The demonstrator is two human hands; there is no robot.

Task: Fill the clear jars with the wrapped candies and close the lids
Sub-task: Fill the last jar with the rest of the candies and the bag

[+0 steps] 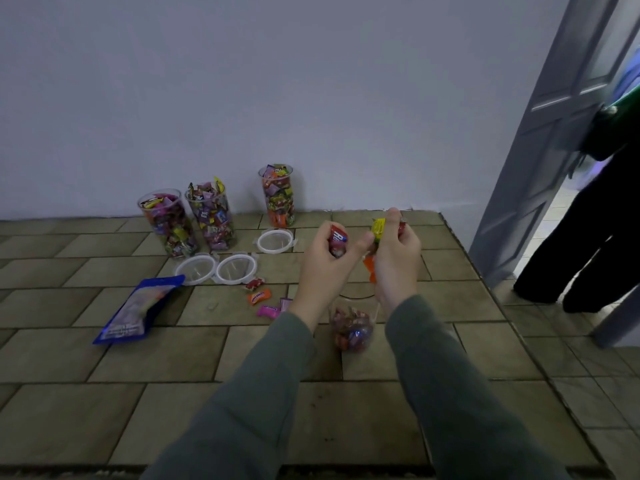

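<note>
- Left hand (pixel 325 251): fingers curled round a red wrapped candy (pixel 337 239), held above the tiled surface (pixel 207 348)
- Right hand (pixel 396 247): fingers curled round a yellow-green wrapped candy (pixel 378 227), with an orange wrapper (pixel 370 268) showing below the palm; whether that wrapper is gripped or only lies behind the hand cannot be told
- Hand spacing: the two hands are close together, thumbs near or touching; each clamps its own candy
- Target: the open jar (pixel 353 327) stands between the forearms, nearer the person than both hands and below them; it is only part filled
- Key relation: the jar mouth lies back toward the body from the hands and faces up; the jar's long axis is upright, so candies should drop in from above
- Nearer hand: the right hand sits almost over the jar's far rim; the left is slightly farther off, to the jar's left
- Judgement: the next move calls for drawing both hands back over the mouth, then releasing
- Remaining stock: loose candies (pixel 258 297) lie on the tiles just left of the left wrist
- Other jars: three full jars (pixel 207 216) stand by the wall, their lids (pixel 235 268) lying off in front of them; closing is not yet done
</note>
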